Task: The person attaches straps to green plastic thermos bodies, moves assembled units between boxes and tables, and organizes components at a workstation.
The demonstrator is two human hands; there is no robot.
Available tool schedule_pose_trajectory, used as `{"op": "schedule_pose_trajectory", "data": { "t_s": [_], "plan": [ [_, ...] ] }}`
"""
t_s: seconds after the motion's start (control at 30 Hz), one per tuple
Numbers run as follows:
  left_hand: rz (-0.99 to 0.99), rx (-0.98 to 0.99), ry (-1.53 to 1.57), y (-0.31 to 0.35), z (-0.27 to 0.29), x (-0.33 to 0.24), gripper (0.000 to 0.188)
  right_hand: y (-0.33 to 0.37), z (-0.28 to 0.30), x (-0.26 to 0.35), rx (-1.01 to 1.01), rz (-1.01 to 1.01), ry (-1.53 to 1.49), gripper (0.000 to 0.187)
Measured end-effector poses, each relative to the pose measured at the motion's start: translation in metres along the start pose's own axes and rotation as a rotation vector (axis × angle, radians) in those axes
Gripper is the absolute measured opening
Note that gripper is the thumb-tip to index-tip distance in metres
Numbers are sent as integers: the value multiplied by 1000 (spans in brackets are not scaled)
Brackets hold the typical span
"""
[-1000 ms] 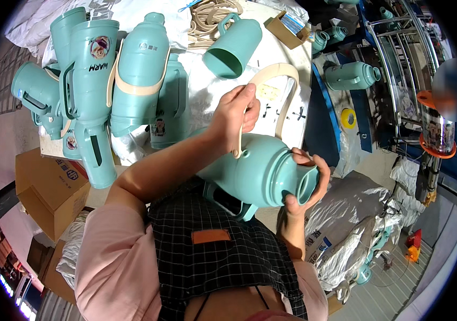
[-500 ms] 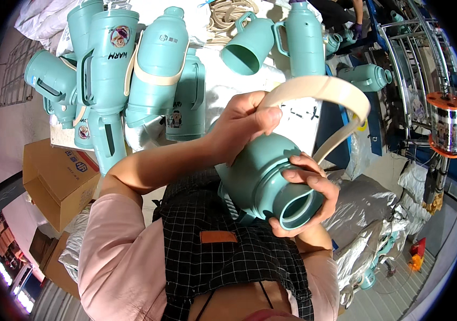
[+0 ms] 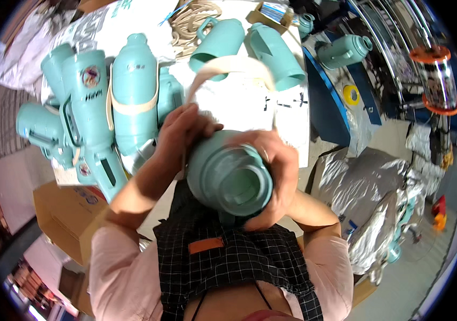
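Note:
A green thermos flask [image 3: 203, 179], slightly blurred, stands tilted in front of my apron with its round open mouth facing up. Around the side of its neck and shoulder wraps my right hand [image 3: 279, 176]. At the flask's other side is my left hand [image 3: 183, 131], fingers curled at the lower end of a beige carrying strap [image 3: 234, 63]. The strap arches over the far side of the flask; its other end drops behind my right hand, where the joint is hidden.
Several green flasks and casings [image 3: 132, 80] crowd the table's left side. Two empty casings [image 3: 220, 43] lie at the back near a pile of beige straps [image 3: 191, 24]. A cardboard box [image 3: 68, 219] is at left; silver foil sheeting [image 3: 357, 187] and a metal rack are at right.
The flask has swung left and more upright, its mouth now facing up. My left hand has slid down to the strap's left end. At the back, an open casing lies where a flask stood.

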State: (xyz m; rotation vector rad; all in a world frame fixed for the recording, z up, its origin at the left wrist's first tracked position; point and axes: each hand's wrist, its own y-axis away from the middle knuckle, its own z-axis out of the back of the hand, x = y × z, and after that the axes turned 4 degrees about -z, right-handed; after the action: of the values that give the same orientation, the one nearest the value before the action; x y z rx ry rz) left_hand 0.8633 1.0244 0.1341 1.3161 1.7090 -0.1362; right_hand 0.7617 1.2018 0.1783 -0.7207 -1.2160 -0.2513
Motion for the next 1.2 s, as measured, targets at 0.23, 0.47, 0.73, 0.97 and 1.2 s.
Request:
{"op": "schedule_pose_trajectory", "data": {
  "t_s": [0.23,0.47,0.73,0.97,1.2],
  "plan": [
    [-816,-235,-818,19,71,20,32,-8,-31,-81,-263,-824,-974,44],
    [-756,436,-1161,68,-2,-36,90,-21,-32,-84,-150,-931,-1044,42],
    [-939,470,-862,56,-4,-32,74,-21,-27,-49,-131,-658,-605,33],
    [-1088,425,-894,60,1,-23,69,-7,-47,-131,-273,-1058,-616,39],
    [-1123,-432,-54,111,96,-113,79,81,-8,-193,-439,-1352,-592,27]
  ]
}}
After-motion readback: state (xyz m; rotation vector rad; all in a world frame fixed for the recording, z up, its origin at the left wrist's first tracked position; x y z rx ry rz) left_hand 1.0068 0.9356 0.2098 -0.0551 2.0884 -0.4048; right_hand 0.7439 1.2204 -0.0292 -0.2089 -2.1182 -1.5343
